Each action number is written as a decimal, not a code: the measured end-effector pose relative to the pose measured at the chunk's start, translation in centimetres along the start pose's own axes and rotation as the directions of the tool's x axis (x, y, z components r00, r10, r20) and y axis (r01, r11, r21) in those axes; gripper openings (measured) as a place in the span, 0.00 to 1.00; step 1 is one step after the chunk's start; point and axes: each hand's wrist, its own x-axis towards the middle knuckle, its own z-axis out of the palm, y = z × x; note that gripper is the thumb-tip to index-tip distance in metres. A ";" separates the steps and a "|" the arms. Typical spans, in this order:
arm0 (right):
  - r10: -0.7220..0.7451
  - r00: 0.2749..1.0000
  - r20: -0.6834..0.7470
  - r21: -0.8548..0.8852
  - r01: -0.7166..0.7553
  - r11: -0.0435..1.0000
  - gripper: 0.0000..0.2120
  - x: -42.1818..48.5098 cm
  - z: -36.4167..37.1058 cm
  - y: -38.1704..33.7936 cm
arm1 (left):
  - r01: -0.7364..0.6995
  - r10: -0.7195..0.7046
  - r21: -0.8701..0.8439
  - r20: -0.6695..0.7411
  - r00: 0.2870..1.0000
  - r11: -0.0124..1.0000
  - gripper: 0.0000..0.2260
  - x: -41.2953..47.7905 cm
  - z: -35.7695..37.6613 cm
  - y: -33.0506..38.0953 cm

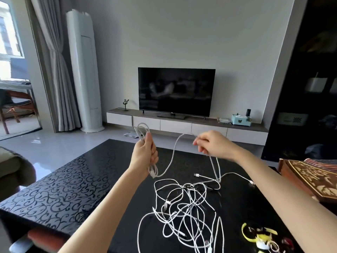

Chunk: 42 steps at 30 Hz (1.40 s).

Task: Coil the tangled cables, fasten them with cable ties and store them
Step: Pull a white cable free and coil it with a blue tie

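Note:
My left hand (145, 154) grips a partly wound coil of white cable (142, 131), its loops sticking out above and below the fist. From the coil the same cable (173, 156) swings across to my right hand (213, 146), which pinches it at the fingertips above the table. A tangle of white cables (184, 212) lies on the black table (60, 189) below both hands, one strand running up to my right hand. A small heap of yellow, black and white cable ties (262, 236) lies at the front right.
A carved wooden box (310, 179) sits on the table's right edge. Beyond the table are a TV (176, 90) on a low cabinet (145, 121), a tall white air conditioner (83, 70) and a dark shelf unit (310, 79) at right.

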 end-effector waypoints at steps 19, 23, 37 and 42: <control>-0.244 0.956 -0.166 0.076 0.259 0.963 0.18 -7.6 0.8 -4.5 | 0.469 -0.329 0.020 0.739 0.588 0.883 0.37 -7.3 2.9 -4.4; -0.216 0.937 -0.273 -0.025 0.218 0.976 0.20 -6.9 0.8 -3.6 | 0.309 -0.328 0.154 0.678 0.658 0.939 0.25 -8.4 3.5 -4.6; 0.107 0.957 -0.271 0.345 -0.007 0.939 0.07 -10.2 3.6 -0.4 | 0.303 -0.265 -0.043 0.377 0.887 0.952 0.18 -8.9 4.0 -4.8; 0.137 0.925 -0.354 0.379 0.007 0.925 0.07 -11.6 6.6 -2.1 | 0.174 -0.183 0.056 0.319 0.930 0.983 0.21 -9.5 5.4 -4.9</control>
